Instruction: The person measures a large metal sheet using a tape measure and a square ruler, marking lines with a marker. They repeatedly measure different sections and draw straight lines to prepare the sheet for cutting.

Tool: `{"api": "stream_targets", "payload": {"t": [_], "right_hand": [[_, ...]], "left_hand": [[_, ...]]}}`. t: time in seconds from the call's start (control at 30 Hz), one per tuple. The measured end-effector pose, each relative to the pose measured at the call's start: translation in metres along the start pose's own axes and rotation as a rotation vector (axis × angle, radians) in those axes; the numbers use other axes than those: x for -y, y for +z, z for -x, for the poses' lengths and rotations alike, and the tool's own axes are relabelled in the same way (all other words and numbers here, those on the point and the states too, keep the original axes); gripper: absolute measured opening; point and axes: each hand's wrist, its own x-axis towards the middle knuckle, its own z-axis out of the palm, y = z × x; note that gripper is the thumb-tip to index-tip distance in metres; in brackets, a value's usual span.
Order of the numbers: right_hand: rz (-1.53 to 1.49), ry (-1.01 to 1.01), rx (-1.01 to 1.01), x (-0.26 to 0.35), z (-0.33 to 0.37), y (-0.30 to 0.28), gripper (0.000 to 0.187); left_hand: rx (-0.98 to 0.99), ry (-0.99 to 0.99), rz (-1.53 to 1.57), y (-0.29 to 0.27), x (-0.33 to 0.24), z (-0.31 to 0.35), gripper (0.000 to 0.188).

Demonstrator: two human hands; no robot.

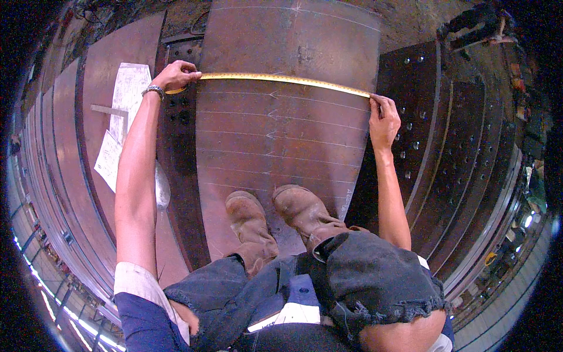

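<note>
A yellow tape measure (281, 78) is stretched straight across a brown steel plate (234, 158) marked with several chalk lines and small arrows. At the plate's left edge my left hand (176, 76) pinches one end of the tape, and a short curl of it shows under the fingers. My right hand (384, 120) grips the other end at the plate's right edge, fingers closed on it. Between the two hands the tape lies close to one of the white lines.
My brown boots (299, 205) stand on the plate. White papers (130, 88) and a metal square (109, 110) lie on a plate to the left. Dark plates with drilled holes (413, 117) are at the right. Another person (478, 26) is at the far right.
</note>
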Motion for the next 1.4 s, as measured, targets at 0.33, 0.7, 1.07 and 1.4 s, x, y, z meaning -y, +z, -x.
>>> {"api": "stream_targets", "payload": {"t": [0.33,0.7,1.07,1.4], "right_hand": [[0.001,0.092,0.081,0.004,-0.002,-0.003,0.012],[-0.088,0.301,0.119,0.040,-0.018,-0.021,0.023],[-0.363,0.309,0.495,0.088,-0.064,-0.002,0.019],[-0.637,0.245,0.527,0.095,-0.068,0.052,0.018]], "left_hand": [[0.065,0.028,0.052,0.001,0.006,-0.005,0.043],[0.096,0.046,0.032,0.000,0.010,-0.005,0.044],[0.129,0.040,0.025,0.001,0.015,-0.014,0.048],[0.184,0.115,0.076,-0.002,0.009,-0.012,0.040]]}}
